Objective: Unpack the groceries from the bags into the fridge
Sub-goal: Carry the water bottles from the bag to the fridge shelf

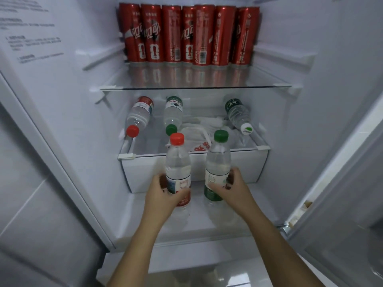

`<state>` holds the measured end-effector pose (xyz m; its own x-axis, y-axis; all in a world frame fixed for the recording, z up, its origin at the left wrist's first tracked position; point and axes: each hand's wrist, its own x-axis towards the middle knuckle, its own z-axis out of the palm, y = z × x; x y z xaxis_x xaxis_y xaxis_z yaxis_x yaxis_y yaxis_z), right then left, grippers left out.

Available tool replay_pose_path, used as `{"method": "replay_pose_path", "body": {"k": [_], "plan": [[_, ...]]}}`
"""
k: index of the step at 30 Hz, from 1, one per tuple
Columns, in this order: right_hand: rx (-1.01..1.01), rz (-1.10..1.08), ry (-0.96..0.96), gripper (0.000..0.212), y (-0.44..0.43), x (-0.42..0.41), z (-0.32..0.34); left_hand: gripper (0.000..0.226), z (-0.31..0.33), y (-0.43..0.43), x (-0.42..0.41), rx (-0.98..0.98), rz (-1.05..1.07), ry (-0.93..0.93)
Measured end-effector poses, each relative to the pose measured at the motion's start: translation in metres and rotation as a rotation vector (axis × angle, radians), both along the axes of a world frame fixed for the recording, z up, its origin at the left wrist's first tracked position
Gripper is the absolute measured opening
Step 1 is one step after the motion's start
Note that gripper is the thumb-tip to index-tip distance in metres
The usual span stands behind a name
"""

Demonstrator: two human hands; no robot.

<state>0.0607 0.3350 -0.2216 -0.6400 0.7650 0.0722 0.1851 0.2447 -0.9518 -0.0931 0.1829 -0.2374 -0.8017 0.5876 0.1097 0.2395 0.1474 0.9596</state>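
Observation:
My left hand (163,193) grips the lower part of a red-capped water bottle (177,162), held upright in front of the fridge drawer. Beside it, my right hand (232,187) grips a green-capped water bottle (217,160), also upright. Both bottles stand over the low shelf (145,216) of the open fridge. On the middle shelf lie three more water bottles: one red-capped (137,117), one green-capped (172,114), one white-capped (238,114), with a white plastic bag (199,137) between them.
Several red cola cans (186,36) line the back of the glass top shelf (194,87). A white drawer front (145,172) sits behind the held bottles. The fridge's side wall (41,79) stands at left and a door (342,204) at right.

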Motion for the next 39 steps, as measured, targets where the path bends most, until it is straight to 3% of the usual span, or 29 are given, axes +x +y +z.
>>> {"method": "replay_pose_path", "body": {"k": [8, 11, 15, 24, 31, 39], "plan": [[0.418, -0.165, -0.07, 0.053, 0.011, -0.006, 0.081, 0.068, 0.089, -0.005, -0.008, -0.08, 0.173, 0.446], [0.56, -0.161, -0.234, 0.038, 0.016, -0.026, 0.106, 0.055, 0.123, 0.012, -0.011, -0.258, 0.119, 0.535], [0.587, -0.155, -0.384, 0.042, 0.017, -0.038, 0.117, 0.033, 0.14, 0.03, -0.016, -0.448, 0.017, 0.603], [0.57, -0.163, -0.048, 0.031, -0.006, -0.008, 0.153, 0.025, 0.16, 0.011, 0.003, -0.146, -0.017, 0.576], [0.745, -0.291, 0.392, 0.022, -0.021, 0.015, 0.21, 0.031, 0.227, -0.015, 0.03, 0.291, 0.093, 0.803], [0.814, -0.344, 0.532, 0.013, -0.014, 0.004, 0.163, 0.031, 0.182, 0.013, 0.03, 0.344, 0.028, 1.01]]}}
